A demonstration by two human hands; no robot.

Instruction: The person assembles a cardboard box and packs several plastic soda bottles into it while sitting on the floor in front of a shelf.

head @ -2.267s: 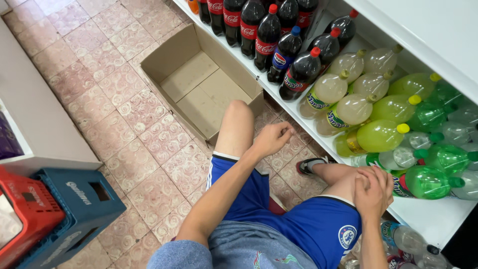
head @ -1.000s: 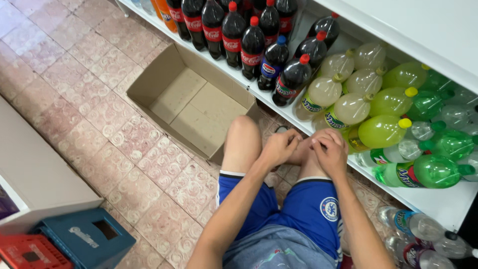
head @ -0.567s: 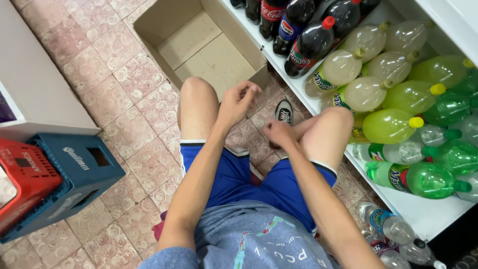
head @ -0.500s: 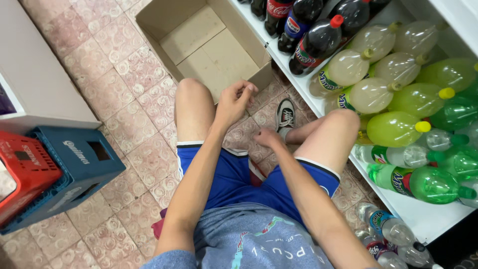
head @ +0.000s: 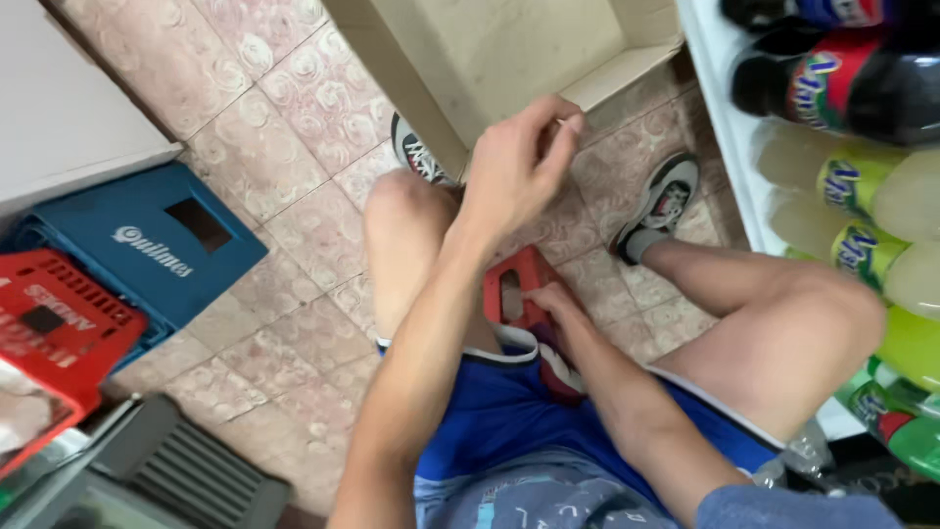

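I sit low over a tiled floor with my knees spread. My left hand [head: 517, 168] is raised in front of my left knee, close to the near edge of an open cardboard box [head: 509, 49]. Its fingers are loosely bent and hold nothing. My right hand [head: 554, 299] reaches down between my thighs. It grips the rim of a red plastic crate [head: 511, 290] under me, most of which my legs and blue shorts hide.
A white shelf [head: 729, 137] on the right holds dark soda bottles [head: 852, 83], pale yellow ones [head: 867, 201] and green ones [head: 911, 431]. A blue crate [head: 147, 245] and another red crate [head: 49, 333] stand at left by a white cabinet [head: 59, 98]. A grey grille [head: 171, 470] lies at bottom left.
The view has tilted down and closer. My right hand dropped from between my knees onto the red crate under me. My left hand stays raised near the box.
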